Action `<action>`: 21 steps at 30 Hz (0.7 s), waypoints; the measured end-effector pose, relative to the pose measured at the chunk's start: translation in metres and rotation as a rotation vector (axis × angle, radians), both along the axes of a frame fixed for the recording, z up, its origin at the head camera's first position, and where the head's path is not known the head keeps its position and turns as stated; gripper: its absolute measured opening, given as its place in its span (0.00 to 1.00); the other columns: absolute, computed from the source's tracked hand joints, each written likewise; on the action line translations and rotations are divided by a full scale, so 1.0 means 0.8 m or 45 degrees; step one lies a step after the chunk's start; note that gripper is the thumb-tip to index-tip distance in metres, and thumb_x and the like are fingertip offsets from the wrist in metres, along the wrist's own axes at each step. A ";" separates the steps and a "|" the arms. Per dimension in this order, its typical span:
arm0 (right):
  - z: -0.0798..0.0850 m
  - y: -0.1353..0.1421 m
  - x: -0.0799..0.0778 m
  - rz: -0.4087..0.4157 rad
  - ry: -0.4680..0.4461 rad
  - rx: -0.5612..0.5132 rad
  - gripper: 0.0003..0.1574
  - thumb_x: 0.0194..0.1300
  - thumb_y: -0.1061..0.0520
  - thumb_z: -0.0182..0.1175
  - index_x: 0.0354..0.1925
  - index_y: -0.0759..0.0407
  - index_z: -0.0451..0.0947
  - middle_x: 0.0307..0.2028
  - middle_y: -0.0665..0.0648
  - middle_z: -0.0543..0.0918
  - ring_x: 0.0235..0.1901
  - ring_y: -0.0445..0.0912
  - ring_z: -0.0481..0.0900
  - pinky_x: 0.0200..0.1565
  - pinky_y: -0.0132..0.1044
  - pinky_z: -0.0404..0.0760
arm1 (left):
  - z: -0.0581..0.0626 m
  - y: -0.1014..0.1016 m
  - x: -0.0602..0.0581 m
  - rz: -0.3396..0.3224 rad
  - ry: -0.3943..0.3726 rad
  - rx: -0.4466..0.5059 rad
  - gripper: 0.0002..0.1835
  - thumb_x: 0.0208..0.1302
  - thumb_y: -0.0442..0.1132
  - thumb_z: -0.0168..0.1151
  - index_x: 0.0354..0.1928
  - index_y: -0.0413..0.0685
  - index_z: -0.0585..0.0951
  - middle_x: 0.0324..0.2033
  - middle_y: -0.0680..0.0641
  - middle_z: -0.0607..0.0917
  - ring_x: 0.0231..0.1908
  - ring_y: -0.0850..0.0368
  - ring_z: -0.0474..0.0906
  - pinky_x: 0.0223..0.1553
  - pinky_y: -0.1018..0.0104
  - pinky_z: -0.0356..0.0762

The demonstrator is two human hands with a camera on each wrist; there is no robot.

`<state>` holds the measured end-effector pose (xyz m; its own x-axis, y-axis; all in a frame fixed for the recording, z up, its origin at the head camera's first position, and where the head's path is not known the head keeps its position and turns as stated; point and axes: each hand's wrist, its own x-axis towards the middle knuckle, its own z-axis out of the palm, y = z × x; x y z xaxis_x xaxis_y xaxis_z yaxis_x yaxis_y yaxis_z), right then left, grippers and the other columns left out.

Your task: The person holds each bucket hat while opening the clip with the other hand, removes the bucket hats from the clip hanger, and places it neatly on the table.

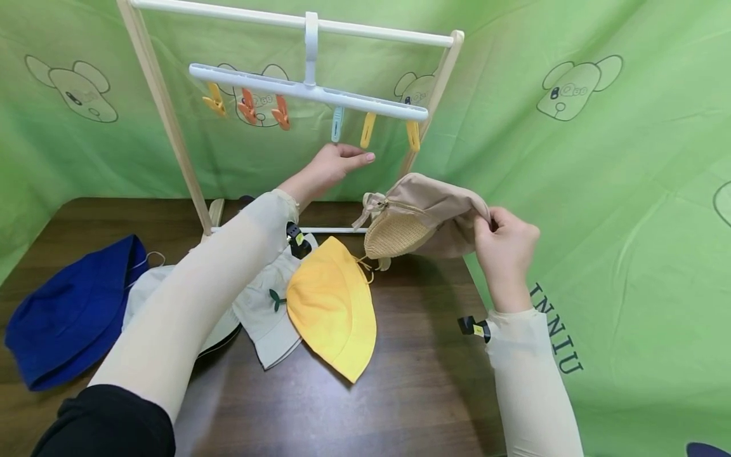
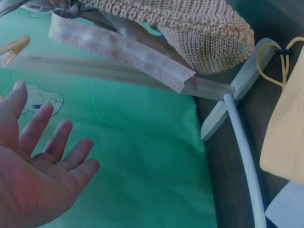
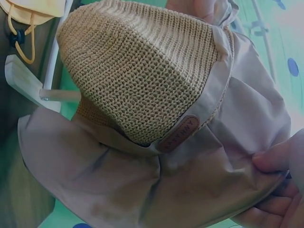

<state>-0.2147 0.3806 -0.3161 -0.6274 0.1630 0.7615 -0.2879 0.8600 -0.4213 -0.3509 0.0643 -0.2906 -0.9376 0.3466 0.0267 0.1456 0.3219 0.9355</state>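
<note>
A beige sun hat (image 1: pixel 442 206) with a knitted straw crown (image 3: pixel 142 71) and a wide cloth brim hangs in the air on the right. My right hand (image 1: pixel 505 251) pinches the edge of its brim between thumb and fingers; a brown label (image 3: pixel 179 134) shows beside the crown. My left hand (image 1: pixel 333 166) is raised under the light blue clip (image 1: pixel 337 124) of a hanger (image 1: pixel 308 92), its fingers spread and loose in the left wrist view. It holds nothing. Two yellow clips (image 1: pixel 367 130) hang between that hand and the hanger's right end.
The hanger hooks over the white bar of a wooden-legged rack (image 1: pixel 162 120). Yellow and orange clips (image 1: pixel 247 106) hang at its left. On the brown table (image 1: pixel 400 381) lie a yellow hat (image 1: pixel 334 304), a pale grey hat (image 1: pixel 268 311), a white hat and a blue hat (image 1: pixel 74 311).
</note>
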 end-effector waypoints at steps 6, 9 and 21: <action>-0.004 -0.003 0.010 0.029 -0.002 0.009 0.15 0.65 0.64 0.63 0.20 0.64 0.83 0.17 0.58 0.82 0.14 0.35 0.61 0.20 0.23 0.56 | -0.002 -0.017 0.006 0.013 -0.007 -0.023 0.32 0.72 0.59 0.62 0.69 0.48 0.77 0.71 0.48 0.73 0.72 0.50 0.67 0.72 0.54 0.65; -0.004 -0.005 0.014 0.035 -0.002 0.005 0.16 0.65 0.64 0.63 0.20 0.64 0.83 0.17 0.57 0.82 0.14 0.34 0.61 0.20 0.23 0.56 | -0.004 -0.024 0.011 0.016 -0.014 0.002 0.29 0.72 0.57 0.62 0.66 0.48 0.79 0.69 0.49 0.75 0.70 0.51 0.68 0.71 0.53 0.66; -0.012 -0.007 0.028 0.037 -0.014 0.006 0.16 0.65 0.64 0.62 0.20 0.62 0.85 0.16 0.56 0.81 0.14 0.34 0.62 0.20 0.22 0.57 | -0.003 -0.050 0.048 -0.006 0.010 0.043 0.24 0.72 0.54 0.64 0.61 0.49 0.83 0.63 0.50 0.80 0.67 0.55 0.70 0.71 0.51 0.64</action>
<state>-0.1921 0.3751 -0.3256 -0.6399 0.1411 0.7554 -0.3082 0.8533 -0.4205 -0.3128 0.0242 -0.2928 -0.9358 0.3495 0.0458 0.1542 0.2892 0.9448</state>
